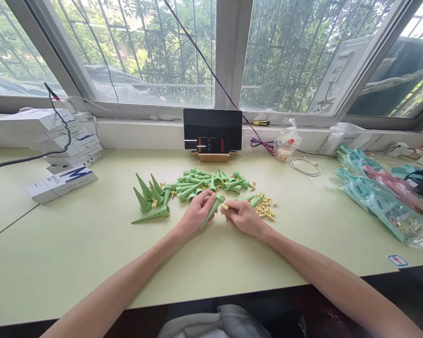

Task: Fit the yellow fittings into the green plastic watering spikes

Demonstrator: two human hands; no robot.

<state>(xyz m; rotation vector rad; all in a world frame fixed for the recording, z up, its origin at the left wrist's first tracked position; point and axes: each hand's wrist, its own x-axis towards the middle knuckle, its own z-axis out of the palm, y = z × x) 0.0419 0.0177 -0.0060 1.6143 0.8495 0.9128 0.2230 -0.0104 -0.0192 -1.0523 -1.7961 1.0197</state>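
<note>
My left hand is closed around a green plastic spike, its wide ribbed end up and its point slanting down to the left. Close beside it, my right hand pinches a small yellow plastic peg near the spike's wide end. Whether the two parts touch, I cannot tell. Behind my hands lies a heap of green spikes with some yellow pegs among them. A pile of yellow pegs sits just past my right hand. Several spikes stand point-up on the left, and one spike lies in front of them.
The pale green table runs to the window sill. A phone leans on a dark screen at the back. White boxes are stacked left. A plastic bag, a white cable and teal plastic items lie right.
</note>
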